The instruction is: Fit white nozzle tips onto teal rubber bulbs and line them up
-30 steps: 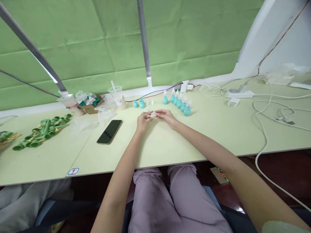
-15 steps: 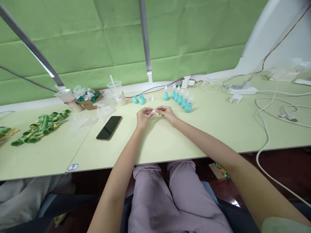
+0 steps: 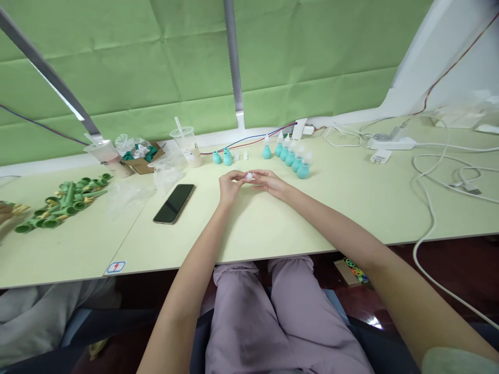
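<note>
My left hand (image 3: 231,187) and my right hand (image 3: 268,183) meet above the table, fingers closed in a pinch on a small white nozzle (image 3: 249,176). Its far side is partly covered by the fingers. Beyond my hands stand two small teal bulb bottles (image 3: 227,157) with open necks and no nozzle on them. Beside these lie a few small pale pieces (image 3: 245,156), too small to make out well. To the right, several teal bulb bottles (image 3: 303,170) stand upright in a slanted row, each with a white pointed nozzle on top.
A phone (image 3: 174,203) lies left of my hands. Farther left are plastic cups (image 3: 186,148), clear bags (image 3: 166,174), a cardboard box (image 3: 142,165) and green tubular parts (image 3: 70,200). A co-worker's hand (image 3: 4,212) shows at the left edge. White cables (image 3: 429,208) and a power strip (image 3: 393,143) lie right.
The white nozzle has turned between my fingers, and my right fingers have shifted around it. A co-worker's hand has come into sight at the left edge.
</note>
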Tool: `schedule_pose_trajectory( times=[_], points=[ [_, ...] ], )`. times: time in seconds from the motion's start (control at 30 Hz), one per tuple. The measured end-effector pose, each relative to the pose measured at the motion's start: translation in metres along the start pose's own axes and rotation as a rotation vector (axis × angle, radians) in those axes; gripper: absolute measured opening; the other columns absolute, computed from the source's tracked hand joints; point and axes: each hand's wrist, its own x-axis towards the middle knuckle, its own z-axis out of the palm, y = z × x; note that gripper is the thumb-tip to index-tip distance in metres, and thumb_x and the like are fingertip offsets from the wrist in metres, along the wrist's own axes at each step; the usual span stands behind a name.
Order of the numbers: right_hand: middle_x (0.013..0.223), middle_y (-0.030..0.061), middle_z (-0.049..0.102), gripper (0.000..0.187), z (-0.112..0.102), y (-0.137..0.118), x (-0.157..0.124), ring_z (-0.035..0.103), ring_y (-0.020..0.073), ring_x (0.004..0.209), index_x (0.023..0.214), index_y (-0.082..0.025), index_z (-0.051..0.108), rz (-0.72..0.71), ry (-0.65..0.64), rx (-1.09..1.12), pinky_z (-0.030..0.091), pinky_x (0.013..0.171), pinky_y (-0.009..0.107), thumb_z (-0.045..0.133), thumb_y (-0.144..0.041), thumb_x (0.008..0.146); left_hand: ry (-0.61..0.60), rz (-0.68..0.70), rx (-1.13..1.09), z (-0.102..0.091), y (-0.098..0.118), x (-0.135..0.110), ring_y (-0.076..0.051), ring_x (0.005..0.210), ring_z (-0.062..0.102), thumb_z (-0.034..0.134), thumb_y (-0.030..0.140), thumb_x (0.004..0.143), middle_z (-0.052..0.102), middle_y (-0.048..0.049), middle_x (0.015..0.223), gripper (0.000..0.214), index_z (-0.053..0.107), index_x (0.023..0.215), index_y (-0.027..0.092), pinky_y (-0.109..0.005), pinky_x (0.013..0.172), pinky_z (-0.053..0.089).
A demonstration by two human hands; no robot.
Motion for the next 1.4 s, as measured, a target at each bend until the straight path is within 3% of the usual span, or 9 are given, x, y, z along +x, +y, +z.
schedule_pose_trajectory(
  times=[0.1,0.5,0.7,0.83,1.0,1.1,1.2,1.4],
  points=[
    [0.099,0.0047,0.072,0.025,-0.001,-0.003,-0.003,0.067,0.0187,0.094,0.096,-0.019,0.071,0.027,-0.103,0.092,0.054,0.081,0.030,0.075,-0.022,0.071,-0.018,0.088,0.003,0.001,0.001,-0.001,-0.016,0.067,0.060,0.074,0.039,0.069,0.068,-0.0042,0.073,0.023,0.072,0.071,0.017,-0.028,0.066,0.048],
    [0.091,0.0027,0.073,0.015,0.002,-0.009,-0.004,0.070,0.0148,0.083,0.084,-0.018,0.073,0.034,-0.055,0.190,0.057,0.081,0.024,0.075,-0.012,0.071,0.012,0.307,0.079,0.003,0.013,-0.004,-0.016,0.069,0.065,0.070,0.026,0.077,0.071,-0.0045,0.074,0.009,0.073,0.072,0.020,-0.027,0.062,0.048],
    [0.092,0.0032,0.073,0.019,-0.001,-0.010,-0.003,0.070,0.0156,0.083,0.085,-0.018,0.073,0.027,-0.051,0.177,0.055,0.087,0.027,0.079,-0.018,0.067,0.035,0.385,0.097,0.003,0.018,-0.005,-0.015,0.070,0.065,0.067,0.018,0.077,0.071,-0.0034,0.075,0.008,0.073,0.074,0.020,-0.027,0.066,0.050],
    [0.092,0.0036,0.073,0.028,0.004,-0.013,-0.003,0.070,0.0176,0.084,0.088,-0.019,0.073,-0.036,-0.032,0.116,0.056,0.086,0.031,0.082,-0.028,0.062,0.069,0.252,0.080,0.003,0.017,-0.004,-0.015,0.066,0.063,0.070,0.023,0.074,0.070,-0.0032,0.073,0.005,0.073,0.073,0.019,-0.026,0.062,0.049],
    [0.092,0.0049,0.073,0.031,0.023,-0.015,-0.007,0.070,0.0176,0.078,0.084,-0.019,0.074,-0.193,0.163,-0.032,0.056,0.081,0.033,0.081,-0.039,0.061,0.162,0.065,0.025,0.003,0.014,-0.002,-0.016,0.068,0.063,0.072,0.033,0.073,0.070,-0.0037,0.076,0.017,0.072,0.075,0.016,-0.028,0.068,0.050],
    [0.099,0.0053,0.072,0.028,0.030,-0.016,-0.009,0.068,0.0178,0.081,0.078,-0.020,0.074,-0.290,0.286,-0.150,0.055,0.074,0.032,0.078,-0.042,0.061,0.174,0.035,0.027,0.002,0.013,-0.003,-0.016,0.070,0.062,0.073,0.034,0.072,0.070,-0.0036,0.077,0.019,0.071,0.076,0.016,-0.028,0.069,0.049],
    [0.092,0.0049,0.073,0.025,0.033,-0.017,-0.010,0.066,0.0178,0.084,0.072,-0.020,0.072,-0.348,0.342,-0.179,0.052,0.073,0.030,0.079,-0.040,0.058,0.175,0.022,0.009,0.002,0.013,-0.004,-0.015,0.068,0.062,0.074,0.034,0.071,0.069,-0.0034,0.077,0.019,0.071,0.076,0.016,-0.028,0.068,0.048],
    [0.080,-0.0002,0.070,0.028,0.026,-0.020,-0.009,0.061,0.0129,0.077,0.070,-0.020,0.065,-0.271,0.335,-0.120,0.045,0.066,0.024,0.080,-0.038,0.054,0.134,0.037,-0.013,0.005,0.017,-0.004,-0.015,0.069,0.060,0.075,0.036,0.070,0.068,-0.0035,0.076,0.020,0.072,0.075,0.017,-0.028,0.067,0.046]
  ],
)
